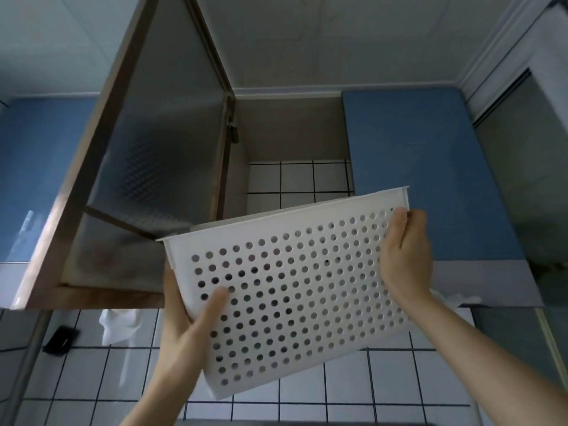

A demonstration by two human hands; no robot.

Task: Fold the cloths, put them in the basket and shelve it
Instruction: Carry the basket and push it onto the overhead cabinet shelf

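Observation:
I look up at a white plastic basket [295, 290] with a perforated bottom, raised and tilted in front of an open wall cabinet [292, 133]. My left hand [187, 321] grips its lower left side, thumb across the holed bottom. My right hand [402, 256] holds the upper right end, fingers curled round the rim. Dark shapes show through the holes, but the basket's contents are hidden. The basket's upper edge reaches the cabinet's opening.
The cabinet's frosted glass door [147, 167] in a brown frame hangs open at the left, close to the basket's left corner. A shut blue door [424, 173] flanks the opening at the right. A white cloth [120, 327] hangs on the tiled wall below.

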